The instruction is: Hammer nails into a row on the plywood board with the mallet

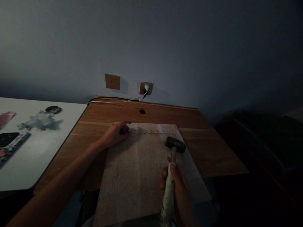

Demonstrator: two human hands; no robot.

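Observation:
My right hand is wrapped around the handle of a mallet with a black head. The handle is wood near the head and whitish lower down, and the head is above the right part of a pale board. A row of small shiny pieces, perhaps nails, runs across the board near its far edge. At the left end of that row my left hand rests with thumb and fingers pinched together. Whatever is between those fingertips is too small and dark to make out.
Under the board is a wooden desk with a cable hole. Cables run along its back to a wall socket. On a white table at left lie crumpled plastic, a dark round object and a phone.

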